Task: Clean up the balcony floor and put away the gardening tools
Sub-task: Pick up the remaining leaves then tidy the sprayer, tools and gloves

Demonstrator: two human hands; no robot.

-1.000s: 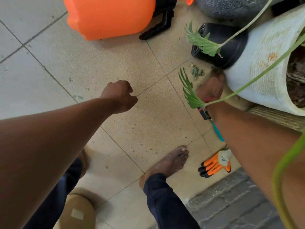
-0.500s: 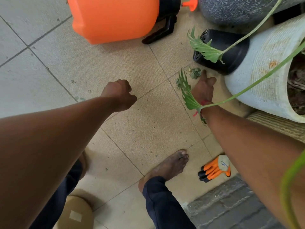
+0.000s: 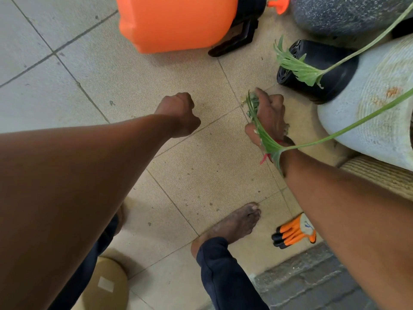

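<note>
Fingers (image 3: 262,96) of right hand (image 3: 271,117) curl round green leaf scraps (image 3: 252,104), low on the tiled floor (image 3: 125,86) beside a tipped black pot (image 3: 324,63); left hand (image 3: 178,115) closed in a fist above the tiles, nothing visible in it; orange sprayer (image 3: 178,21) at top; orange glove (image 3: 295,231) on the floor near a bare foot (image 3: 234,222).

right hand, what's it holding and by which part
The right hand grips a small clump of green leaf scraps, with its fingers curled round the whole bunch rather than any single stem.
</note>
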